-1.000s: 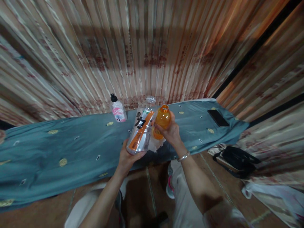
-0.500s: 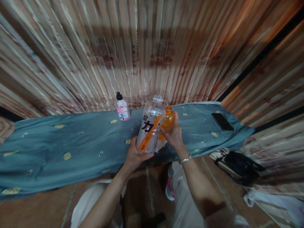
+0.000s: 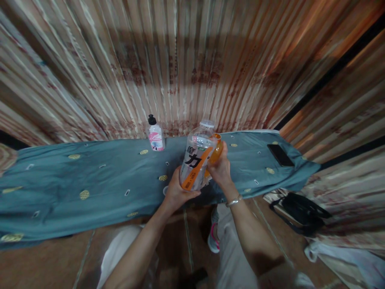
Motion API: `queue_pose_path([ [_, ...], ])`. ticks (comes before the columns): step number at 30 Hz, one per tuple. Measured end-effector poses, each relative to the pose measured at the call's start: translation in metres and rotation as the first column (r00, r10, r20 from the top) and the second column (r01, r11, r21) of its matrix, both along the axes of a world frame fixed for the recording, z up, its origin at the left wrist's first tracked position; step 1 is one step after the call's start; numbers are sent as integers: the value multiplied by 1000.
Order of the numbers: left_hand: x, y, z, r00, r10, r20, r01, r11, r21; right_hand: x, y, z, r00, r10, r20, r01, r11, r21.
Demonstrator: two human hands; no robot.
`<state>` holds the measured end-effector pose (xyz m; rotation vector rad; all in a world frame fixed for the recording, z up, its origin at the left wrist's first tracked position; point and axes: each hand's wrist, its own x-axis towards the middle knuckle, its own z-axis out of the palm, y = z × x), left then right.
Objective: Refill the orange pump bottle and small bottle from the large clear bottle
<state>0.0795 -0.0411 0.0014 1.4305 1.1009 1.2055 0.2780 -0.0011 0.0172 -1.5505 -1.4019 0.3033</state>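
Note:
My left hand [image 3: 177,192] is closed around the lower part of a large clear plastic bottle [image 3: 197,160] with a grey and orange label. The bottle leans to the right, its neck uncovered by any coloured cap that I can make out. In my right hand [image 3: 221,168] is a smaller orange bottle [image 3: 216,150], its mouth open. The clear bottle's upper part overlaps the orange one, so I cannot tell whether they touch. Both are held above the cloth-covered table [image 3: 114,184]. Just left of my left hand, a small pale round thing [image 3: 165,190] shows partly.
A pump bottle [image 3: 156,137] with a black top and pink label stands at the table's back. A black phone [image 3: 280,155] lies at the right end. On the floor at right is a black bag [image 3: 303,212]. A pleated curtain [image 3: 192,60] hangs behind.
My left hand and the clear bottle have shifted right, closer over the orange bottle. The pale round thing beside my left hand has come into view. My right hand is nearly still.

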Motion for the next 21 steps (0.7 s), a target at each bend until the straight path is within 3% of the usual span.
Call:
queue_pose_path([
  [12, 20, 2, -16, 979, 9, 205, -1, 999, -37, -3, -8, 12, 1000, 25, 14, -24, 999, -35],
  [17, 20, 0, -14, 974, 93, 207, -86, 995, -45, -6, -9, 6, 1000, 17, 12, -17, 1000, -11],
  [21, 0, 2, -10, 969, 193, 153, -186, 981, -60, -7, -8, 5, 999, -20, 35, 20, 1000, -14],
])
